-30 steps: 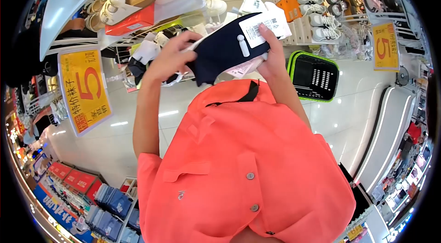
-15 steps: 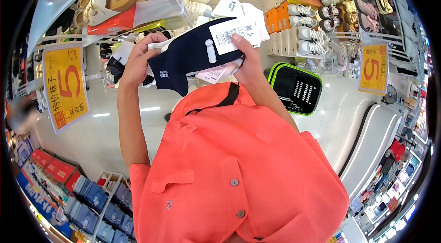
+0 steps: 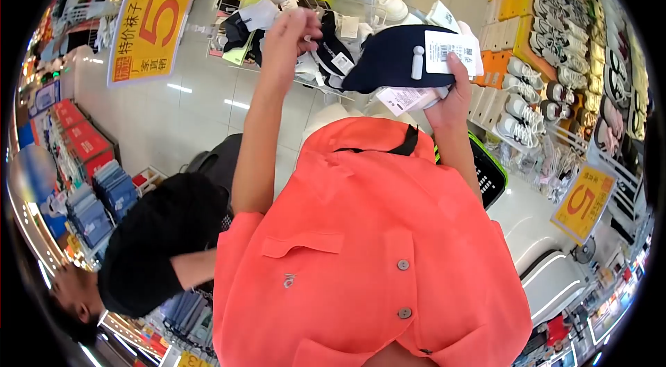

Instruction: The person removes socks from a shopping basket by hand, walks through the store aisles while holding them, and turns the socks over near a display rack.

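My right hand (image 3: 452, 98) grips a bundle of socks, with the thumb pressed on a white label (image 3: 440, 48). On top lies a navy sock (image 3: 385, 58) with a white plastic clip (image 3: 417, 63). A pale pink label (image 3: 402, 99) shows below it, and white pieces stick out behind. My left hand (image 3: 291, 37) is off the navy sock, its fingers loosely curled and apart with nothing visible in them. It hovers over a wire rack of socks (image 3: 334, 51), near black socks and a black-and-white packet (image 3: 239, 28).
A person in a black top (image 3: 163, 235) is close on my left. Yellow price signs (image 3: 154, 23) hang at the left and right (image 3: 585, 204). Shoe shelves (image 3: 534, 89) line the right, and a black-green basket (image 3: 489, 169) is beside my right arm. Folded jeans (image 3: 114, 186) fill shelves at the lower left.
My left hand has let go of the navy sock and moved over the rack. The view has turned left, and a person in black has come into sight.
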Available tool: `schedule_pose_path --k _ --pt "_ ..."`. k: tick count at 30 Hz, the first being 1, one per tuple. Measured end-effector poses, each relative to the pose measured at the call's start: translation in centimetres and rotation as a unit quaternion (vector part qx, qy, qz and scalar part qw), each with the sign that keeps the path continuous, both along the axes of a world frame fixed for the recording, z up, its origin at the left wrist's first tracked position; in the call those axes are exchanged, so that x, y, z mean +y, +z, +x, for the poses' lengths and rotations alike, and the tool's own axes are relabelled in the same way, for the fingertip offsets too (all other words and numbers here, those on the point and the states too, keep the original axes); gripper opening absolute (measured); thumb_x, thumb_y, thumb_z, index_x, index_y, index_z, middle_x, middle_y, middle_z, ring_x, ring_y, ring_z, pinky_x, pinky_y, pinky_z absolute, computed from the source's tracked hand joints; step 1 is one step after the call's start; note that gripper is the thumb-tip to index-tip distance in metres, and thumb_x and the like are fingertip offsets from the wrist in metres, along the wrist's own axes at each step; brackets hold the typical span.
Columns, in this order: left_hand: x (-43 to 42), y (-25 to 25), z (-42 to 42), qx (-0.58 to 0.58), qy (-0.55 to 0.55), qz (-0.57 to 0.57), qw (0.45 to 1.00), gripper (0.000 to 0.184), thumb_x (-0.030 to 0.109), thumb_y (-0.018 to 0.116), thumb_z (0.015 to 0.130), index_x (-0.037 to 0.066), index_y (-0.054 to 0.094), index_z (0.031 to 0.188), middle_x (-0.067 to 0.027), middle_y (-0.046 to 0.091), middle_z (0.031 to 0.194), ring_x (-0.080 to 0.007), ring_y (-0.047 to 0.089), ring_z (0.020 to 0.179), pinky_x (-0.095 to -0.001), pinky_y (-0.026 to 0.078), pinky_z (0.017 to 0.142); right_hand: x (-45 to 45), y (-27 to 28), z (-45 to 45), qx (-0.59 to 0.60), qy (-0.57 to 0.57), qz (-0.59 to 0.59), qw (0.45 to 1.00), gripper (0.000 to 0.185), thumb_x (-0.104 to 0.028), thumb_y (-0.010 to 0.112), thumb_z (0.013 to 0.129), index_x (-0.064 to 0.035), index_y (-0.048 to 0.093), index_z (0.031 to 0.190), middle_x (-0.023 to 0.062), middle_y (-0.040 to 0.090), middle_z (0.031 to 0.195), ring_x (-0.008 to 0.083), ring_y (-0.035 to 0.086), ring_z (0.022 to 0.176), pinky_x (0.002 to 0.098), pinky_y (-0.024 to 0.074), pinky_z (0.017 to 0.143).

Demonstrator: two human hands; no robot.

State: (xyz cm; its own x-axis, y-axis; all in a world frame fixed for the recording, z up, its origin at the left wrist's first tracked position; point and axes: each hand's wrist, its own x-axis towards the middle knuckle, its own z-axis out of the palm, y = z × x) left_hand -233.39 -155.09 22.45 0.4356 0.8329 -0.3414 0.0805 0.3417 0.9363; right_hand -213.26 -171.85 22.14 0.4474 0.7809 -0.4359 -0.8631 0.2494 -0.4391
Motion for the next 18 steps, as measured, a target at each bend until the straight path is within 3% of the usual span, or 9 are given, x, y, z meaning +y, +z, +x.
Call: schedule_pose_path --k 1,3,5,6,9,14,16,17,18 --pt "-1.3 -0.3 -0.1 0.006 -0.021 -0.033 0.999 0.038 0.036 0.046 0.094 0.005 0.054 0.114 -0.007 0.061 0.104 -0.0146 0.059 0.094 -0.029 0.047 0.079 -0.1 -0.3 0.4 -0.005 0.011 0.026 1.0 0.046 -0.015 0.053 0.086 -0.0068 0.04 0.13 0.0139 0.058 0.115 0.0258 0.059 0.104 0.0426 0.0488 0.091" --pt "-4.7 -1.3 0.4 0.038 -0.076 -0.073 0.994 0.048 0.044 0.046 0.093 0.005 0.049 0.121 -0.0075 0.059 0.108 -0.0159 0.059 0.096 -0.0315 0.047 0.079 -0.4 -1.2 1.2 0.005 0.021 0.039 0.999 0.047 -0.016 0.053 0.086 -0.0072 0.04 0.13 0.0138 0.058 0.115 0.0258 0.059 0.104 0.0426 0.0487 0.091" --pt "-7.1 -2.4 1.3 0.08 -0.116 -0.107 0.984 0.053 0.036 0.056 0.089 0.006 0.042 0.13 -0.0066 0.053 0.119 -0.0154 0.054 0.104 -0.0336 0.05 0.077 -0.3 -1.7 1.7 0.017 0.019 0.053 0.998 0.046 -0.018 0.052 0.087 -0.0075 0.04 0.13 0.0136 0.058 0.115 0.0255 0.059 0.103 0.042 0.0487 0.091" --pt "-7.8 -2.4 1.6 0.012 -0.08 -0.188 0.979 0.052 0.024 0.064 0.086 0.006 0.043 0.13 -0.0045 0.056 0.115 -0.0143 0.057 0.099 -0.0316 0.052 0.074 -0.5 -2.8 2.0 0.018 0.01 0.033 0.999 0.044 -0.019 0.052 0.087 -0.0062 0.042 0.128 0.0141 0.059 0.113 0.025 0.06 0.102 0.0416 0.0485 0.091" --pt "-8.5 -3.5 1.4 -0.112 -0.023 -0.246 0.963 0.045 0.013 0.071 0.079 0.003 0.051 0.118 -0.0044 0.06 0.102 -0.0121 0.06 0.086 -0.0261 0.051 0.07 -1.2 -3.4 2.6 0.063 0.065 0.062 0.994 0.041 -0.022 0.051 0.088 -0.0026 0.047 0.124 0.0154 0.061 0.111 0.0248 0.062 0.099 0.0414 0.0483 0.092" --pt "-7.7 -5.1 -0.9 -0.17 0.135 -0.178 0.96 0.043 0.006 0.073 0.075 0.002 0.051 0.113 -0.0087 0.059 0.105 -0.0134 0.059 0.084 -0.0269 0.051 0.072 -1.7 -4.9 1.5 0.035 0.096 0.006 0.995 0.038 -0.019 0.055 0.088 -0.0004 0.048 0.121 0.015 0.061 0.111 0.0267 0.062 0.098 0.0421 0.051 0.088" --pt "-7.6 -6.6 -2.7 0.113 0.085 -0.011 0.99 0.05 0.01 0.073 0.075 0.002 0.049 0.118 -0.0115 0.055 0.113 -0.0171 0.057 0.094 -0.0312 0.049 0.078 -1.8 -5.4 0.9 0.069 0.125 0.026 0.989 0.034 -0.016 0.055 0.088 0.0016 0.051 0.117 0.0171 0.062 0.108 0.0268 0.064 0.096 0.0413 0.053 0.085" --pt "-7.5 -7.3 -3.6 0.256 0.046 0.139 0.955 0.056 0.015 0.073 0.075 0.006 0.047 0.124 -0.0099 0.05 0.125 -0.018 0.049 0.113 -0.0327 0.045 0.084 -1.8 -5.2 0.4 0.076 0.147 0.019 0.986 0.034 -0.015 0.055 0.088 0.0014 0.05 0.118 0.0171 0.062 0.108 0.0271 0.064 0.094 0.0404 0.0539 0.083" --pt "-7.4 -4.8 -3.1 0.243 0.038 0.185 0.951 0.064 0.017 0.075 0.072 0.006 0.045 0.128 -0.0097 0.051 0.124 -0.0196 0.048 0.114 -0.0344 0.041 0.09 -2.0 -5.8 0.0 0.062 0.155 -0.009 0.986 0.037 -0.012 0.057 0.087 0.0013 0.048 0.119 0.0165 0.062 0.107 0.0262 0.064 0.094 0.039 0.0539 0.083"
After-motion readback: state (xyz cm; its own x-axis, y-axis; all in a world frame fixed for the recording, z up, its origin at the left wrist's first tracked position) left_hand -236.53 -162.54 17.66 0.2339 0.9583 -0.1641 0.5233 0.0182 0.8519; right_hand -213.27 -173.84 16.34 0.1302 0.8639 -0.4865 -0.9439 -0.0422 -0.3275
